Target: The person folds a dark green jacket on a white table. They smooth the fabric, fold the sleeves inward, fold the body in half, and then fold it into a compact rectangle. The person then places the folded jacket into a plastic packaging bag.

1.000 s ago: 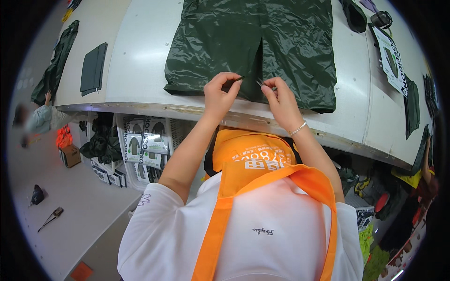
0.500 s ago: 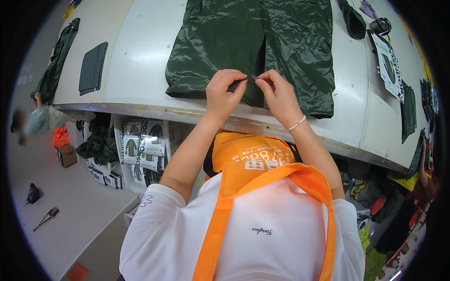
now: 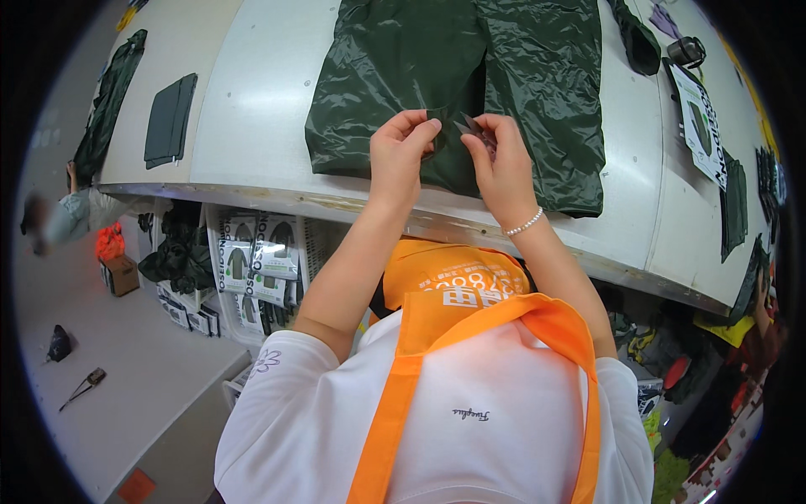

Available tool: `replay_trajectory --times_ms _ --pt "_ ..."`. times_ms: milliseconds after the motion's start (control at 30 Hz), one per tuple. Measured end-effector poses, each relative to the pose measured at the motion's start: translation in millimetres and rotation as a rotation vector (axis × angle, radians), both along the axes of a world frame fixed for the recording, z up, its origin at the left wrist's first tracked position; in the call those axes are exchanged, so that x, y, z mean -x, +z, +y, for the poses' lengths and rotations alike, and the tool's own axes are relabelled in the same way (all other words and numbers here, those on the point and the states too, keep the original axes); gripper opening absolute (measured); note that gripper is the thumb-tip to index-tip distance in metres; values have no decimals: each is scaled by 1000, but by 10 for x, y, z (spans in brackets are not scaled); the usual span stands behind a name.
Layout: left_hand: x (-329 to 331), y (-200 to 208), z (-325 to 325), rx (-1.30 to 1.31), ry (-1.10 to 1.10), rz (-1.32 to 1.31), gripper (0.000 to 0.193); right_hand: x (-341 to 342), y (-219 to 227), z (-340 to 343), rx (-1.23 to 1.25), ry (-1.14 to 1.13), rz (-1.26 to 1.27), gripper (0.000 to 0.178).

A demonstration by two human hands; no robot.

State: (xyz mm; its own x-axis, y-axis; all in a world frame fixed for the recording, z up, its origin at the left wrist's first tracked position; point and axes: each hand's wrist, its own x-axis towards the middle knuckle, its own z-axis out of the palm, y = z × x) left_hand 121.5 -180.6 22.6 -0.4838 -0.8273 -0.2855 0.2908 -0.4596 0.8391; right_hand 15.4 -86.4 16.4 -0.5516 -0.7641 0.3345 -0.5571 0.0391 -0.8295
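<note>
Shiny dark green trousers (image 3: 403, 67) lie spread on the white table, their two legs parted by a gap toward me. My left hand (image 3: 400, 151) is closed, thumb and forefinger pinching a bit of the green fabric at the inner edge of the left leg. In my right hand (image 3: 502, 155) are small thread snips (image 3: 464, 125), their pointed grey blades parted and aimed toward the pinched fabric. A short space separates blades and fabric. The handle of the snips is mostly hidden by my fingers.
A folded dark green garment (image 3: 170, 122) lies left on the table (image 3: 252, 92). Rightward are a printed package (image 3: 698, 122), a dark mug (image 3: 687, 52) and more green garments. Below the table edge stands a white crate (image 3: 316, 244) of packaged garments. A person (image 3: 71, 210) is at far left.
My hands have moved slightly apart and up from the hem, the left lifting the pinched fabric. The snips' blades now show more clearly, parted. The trousers appear shifted slightly right.
</note>
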Motion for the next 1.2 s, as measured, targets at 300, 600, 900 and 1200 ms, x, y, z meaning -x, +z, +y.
replay_trajectory --times_ms 300,600,900,1200 --pt "97 115 30 -7 -75 38 9 9 91 -117 87 -41 172 21" --pt "118 46 46 67 -136 6 8 90 52 -46 77 -56 212 17" --pt "87 51 66 32 -124 1 7 92 25 -39 116 -58 268 16" --pt "48 -104 103 738 -249 -437 8 532 -120 167 70 -161 123 31"
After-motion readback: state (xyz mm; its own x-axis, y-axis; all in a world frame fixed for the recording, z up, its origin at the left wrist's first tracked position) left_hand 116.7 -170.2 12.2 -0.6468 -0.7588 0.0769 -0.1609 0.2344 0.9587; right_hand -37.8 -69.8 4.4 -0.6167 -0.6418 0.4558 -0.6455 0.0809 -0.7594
